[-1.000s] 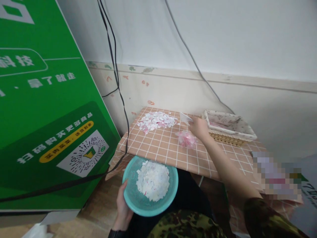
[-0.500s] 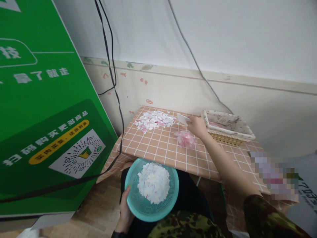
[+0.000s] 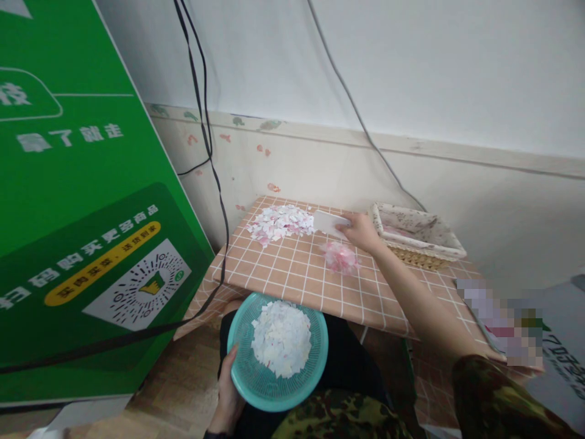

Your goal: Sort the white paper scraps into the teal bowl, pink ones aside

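My left hand grips the rim of a teal plastic colander, thumb over the edge, its fingers hidden below. In the colander lies a heap of small white paper scraps. Over the table, my right hand pinches a flat white card by one end. The card's far end reaches the right side of a pile of white and pink paper scraps. A smaller clump of pink scraps lies in front of my right hand.
A table with a brown checked cloth stands against the wall. On it, a cloth-lined wicker basket sits to the right. A large green panel rises at the left, with a black strap hanging in front.
My right hand has moved slightly left, and the card now lies flatter and closer to the scrap pile. My left hand still holds the colander in nearly the same place.
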Motion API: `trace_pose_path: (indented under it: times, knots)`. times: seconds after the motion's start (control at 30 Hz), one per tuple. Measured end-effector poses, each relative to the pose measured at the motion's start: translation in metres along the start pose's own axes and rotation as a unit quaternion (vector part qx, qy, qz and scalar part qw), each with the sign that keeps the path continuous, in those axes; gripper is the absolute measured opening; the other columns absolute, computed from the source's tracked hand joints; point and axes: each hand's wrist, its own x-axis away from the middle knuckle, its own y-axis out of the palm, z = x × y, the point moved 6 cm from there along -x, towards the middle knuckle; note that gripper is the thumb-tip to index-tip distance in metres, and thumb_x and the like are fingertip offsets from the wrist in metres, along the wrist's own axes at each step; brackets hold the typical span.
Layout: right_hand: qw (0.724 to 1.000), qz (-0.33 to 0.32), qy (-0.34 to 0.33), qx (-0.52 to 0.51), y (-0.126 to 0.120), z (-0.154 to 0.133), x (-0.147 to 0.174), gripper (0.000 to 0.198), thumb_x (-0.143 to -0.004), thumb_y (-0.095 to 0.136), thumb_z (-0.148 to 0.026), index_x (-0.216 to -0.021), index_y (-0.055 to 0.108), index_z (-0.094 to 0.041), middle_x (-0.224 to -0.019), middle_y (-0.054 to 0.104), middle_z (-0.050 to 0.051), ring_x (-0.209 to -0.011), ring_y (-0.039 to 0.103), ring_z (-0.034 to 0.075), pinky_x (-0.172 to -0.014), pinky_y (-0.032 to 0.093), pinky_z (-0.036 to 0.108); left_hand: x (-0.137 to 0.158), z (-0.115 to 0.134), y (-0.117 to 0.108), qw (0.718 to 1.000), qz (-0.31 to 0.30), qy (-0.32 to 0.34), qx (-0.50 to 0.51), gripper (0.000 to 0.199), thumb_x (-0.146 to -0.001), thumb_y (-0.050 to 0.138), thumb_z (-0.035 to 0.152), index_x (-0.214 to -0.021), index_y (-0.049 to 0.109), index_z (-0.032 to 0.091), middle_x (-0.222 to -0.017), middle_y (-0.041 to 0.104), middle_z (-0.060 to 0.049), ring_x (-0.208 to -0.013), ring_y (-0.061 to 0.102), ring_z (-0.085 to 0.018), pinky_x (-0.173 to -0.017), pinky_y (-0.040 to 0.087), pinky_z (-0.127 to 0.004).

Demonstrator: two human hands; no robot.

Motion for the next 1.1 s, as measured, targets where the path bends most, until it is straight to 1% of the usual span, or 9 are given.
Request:
trace_pose_path:
  times: [0.1,0.2,0.27,0.43,0.63,0.8,0.9,0.97,1.1]
  knots:
    - [1.0,-0.003,-0.003,0.024,0.007,-0.003,-0.007,0.024,-0.077,0.055,-0.02,-0.095,0.07,-0.016,-0.083,0.071,0.009,-0.079,0.064,0.021,-0.069,0.041,0.026,-0.001,0.0,-0.001,1.0,-0.002,0.001,0.002,0.023,-0.064,0.067,0.031,-0.082,0.074,0.019,-0.082,0.075,-0.006,-0.091,0.066,-0.03,-0.093,0.043,-0.044]
    - [0.999,-0.023,-0.039,0.011,0.014,-0.009,-0.011,0.022,-0.075,0.056,-0.018,-0.091,0.071,-0.017,-0.084,0.071,0.007,-0.08,0.064,0.02,-0.069,0.041,0.025,-0.001,-0.002,-0.002,1.0,-0.007,-0.01,0.009,0.023,-0.065,0.067,0.031,-0.083,0.074,0.019,-0.083,0.075,-0.006,-0.091,0.066,-0.029,-0.093,0.043,-0.043]
    - [0.998,-0.025,-0.056,-0.009,0.015,-0.011,-0.012,0.022,-0.074,0.057,-0.018,-0.092,0.071,-0.017,-0.084,0.071,0.007,-0.08,0.064,0.02,-0.069,0.041,0.025,-0.001,-0.003,-0.003,1.0,-0.005,-0.014,0.014,0.022,-0.065,0.067,0.03,-0.082,0.074,0.018,-0.083,0.075,-0.005,-0.089,0.066,-0.028,-0.092,0.044,-0.043]
    - [0.998,-0.01,-0.06,-0.035,0.011,-0.013,-0.014,0.022,-0.075,0.057,-0.02,-0.092,0.071,-0.015,-0.081,0.071,0.007,-0.075,0.064,0.019,-0.068,0.042,0.026,-0.001,-0.002,-0.002,1.0,0.002,-0.007,0.01,0.02,-0.065,0.067,0.03,-0.079,0.074,0.018,-0.081,0.075,-0.005,-0.085,0.067,-0.027,-0.091,0.045,-0.041]
    - [0.986,-0.066,-0.119,-0.097,0.016,-0.027,-0.009,0.025,-0.074,0.06,-0.02,-0.096,0.072,-0.016,-0.083,0.072,0.006,-0.076,0.064,0.018,-0.069,0.044,0.026,-0.001,-0.002,-0.002,1.0,-0.009,-0.015,0.006,0.023,-0.064,0.068,0.031,-0.081,0.074,0.017,-0.081,0.075,-0.006,-0.084,0.067,-0.028,-0.089,0.046,-0.042]
    - [0.984,-0.066,-0.107,-0.123,0.012,-0.028,-0.007,0.027,-0.074,0.06,-0.021,-0.098,0.071,-0.014,-0.085,0.072,0.007,-0.076,0.064,0.019,-0.069,0.045,0.027,-0.001,-0.004,-0.002,0.999,-0.008,-0.028,0.015,0.025,-0.067,0.066,0.032,-0.085,0.074,0.016,-0.086,0.075,-0.007,-0.089,0.067,-0.028,-0.091,0.044,-0.042]
    - [0.976,-0.109,-0.121,-0.147,0.014,-0.032,-0.003,0.025,-0.074,0.06,-0.022,-0.094,0.072,-0.015,-0.082,0.072,0.005,-0.073,0.063,0.019,-0.066,0.045,0.026,0.0,-0.003,-0.001,0.999,-0.007,-0.027,0.024,0.021,-0.066,0.066,0.029,-0.081,0.074,0.016,-0.082,0.075,-0.007,-0.083,0.068,-0.027,-0.09,0.045,-0.042]
    - [0.972,-0.125,-0.124,-0.157,0.014,-0.031,-0.002,0.025,-0.073,0.061,-0.022,-0.094,0.072,-0.015,-0.082,0.072,0.005,-0.072,0.063,0.018,-0.065,0.045,0.026,0.0,-0.002,0.0,1.0,-0.011,-0.021,0.019,0.021,-0.065,0.067,0.029,-0.08,0.074,0.017,-0.081,0.075,-0.006,-0.083,0.068,-0.027,-0.09,0.045,-0.042]
    - [0.976,-0.112,-0.119,-0.145,0.009,-0.026,-0.001,0.024,-0.072,0.061,-0.023,-0.091,0.073,-0.013,-0.076,0.07,0.005,-0.067,0.061,0.018,-0.063,0.043,0.026,0.001,-0.001,0.001,1.0,-0.012,-0.013,0.012,0.024,-0.065,0.066,0.031,-0.083,0.074,0.017,-0.083,0.075,-0.007,-0.087,0.067,-0.029,-0.09,0.045,-0.043]
